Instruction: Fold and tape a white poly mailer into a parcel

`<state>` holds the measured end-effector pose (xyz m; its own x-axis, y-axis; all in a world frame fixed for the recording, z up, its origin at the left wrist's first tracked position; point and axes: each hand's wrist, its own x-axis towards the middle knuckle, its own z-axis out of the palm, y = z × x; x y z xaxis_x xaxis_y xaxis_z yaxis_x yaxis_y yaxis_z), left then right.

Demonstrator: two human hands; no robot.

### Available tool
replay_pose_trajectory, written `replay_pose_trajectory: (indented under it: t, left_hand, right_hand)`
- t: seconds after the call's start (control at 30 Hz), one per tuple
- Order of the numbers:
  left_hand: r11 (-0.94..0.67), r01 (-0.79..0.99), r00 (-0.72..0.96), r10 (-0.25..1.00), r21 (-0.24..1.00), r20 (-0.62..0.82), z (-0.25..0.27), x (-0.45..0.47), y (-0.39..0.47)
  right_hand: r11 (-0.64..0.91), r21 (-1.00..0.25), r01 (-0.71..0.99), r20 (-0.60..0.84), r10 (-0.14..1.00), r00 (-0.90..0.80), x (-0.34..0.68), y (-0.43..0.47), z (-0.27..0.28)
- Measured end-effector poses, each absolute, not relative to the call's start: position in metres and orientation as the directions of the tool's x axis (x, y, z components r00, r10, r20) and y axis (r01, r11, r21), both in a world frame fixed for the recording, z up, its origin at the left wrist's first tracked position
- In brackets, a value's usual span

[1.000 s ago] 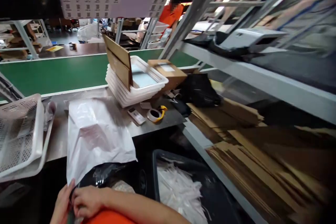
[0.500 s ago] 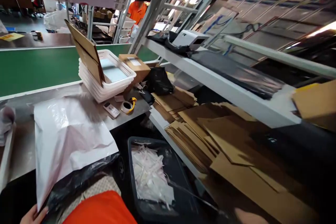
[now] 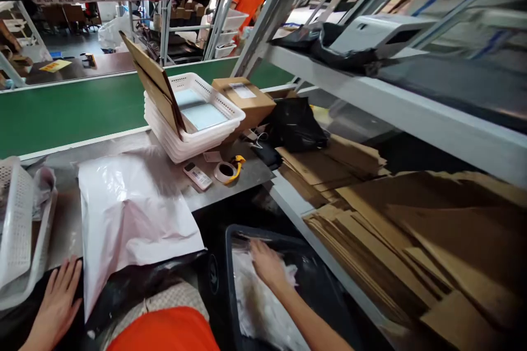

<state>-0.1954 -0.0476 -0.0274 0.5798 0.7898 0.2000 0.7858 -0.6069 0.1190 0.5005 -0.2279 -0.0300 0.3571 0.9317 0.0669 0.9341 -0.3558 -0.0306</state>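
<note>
Two hands spread, fingers apart: right hand (image 3: 267,263) in bin (image 3: 329,296) lower centre, seemingly pressing white scraps (image 3: 259,307); left hand (image 3: 57,301) flat lower left beside overhanging mailer bag (image 3: 132,214); could slide off.

Just the one head cam here, looking forward and down from the wearer's own height. The worktop (image 3: 230,186) sits close at about 11 o'clock, the shelf rack (image 3: 395,109) runs off toward 2 o'clock, and that far end is probably motion-blurred.
</note>
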Motion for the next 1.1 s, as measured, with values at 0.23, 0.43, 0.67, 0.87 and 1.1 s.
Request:
replay_pose_trajectory:
  t: [0.23,0.43,0.67,0.87,1.1]
  left_hand:
    - [-0.842,0.525,0.851,0.512,-0.128,0.119,-0.02,-0.173,-0.05]
    - [-0.936,0.347,0.928,0.351,-0.051,-0.124,-0.014,-0.133,-0.046]
    - [-0.777,0.453,0.889,0.361,0.437,-0.28,0.029,-0.133,-0.022]
    - [-0.173,0.525,0.448,0.889,0.833,-0.098,0.061,-0.145,-0.02]
    - [-0.006,0.272,-0.328,0.939,0.962,0.099,0.083,-0.093,0.015]
  right_hand:
    - [0.346,-0.149,0.926,-0.115,0.924,-0.364,0.436,-0.119,-0.034]
    - [0.505,-0.453,0.735,-0.236,0.727,-0.645,0.421,-0.079,-0.045]
    - [0.472,-0.562,0.679,-0.121,0.766,-0.632,0.412,-0.08,-0.029]
    - [0.21,-0.748,0.63,-0.006,0.946,-0.323,0.432,-0.061,0.027]
    - [0.116,-0.877,0.466,0.195,0.973,0.125,0.395,0.01,0.075]
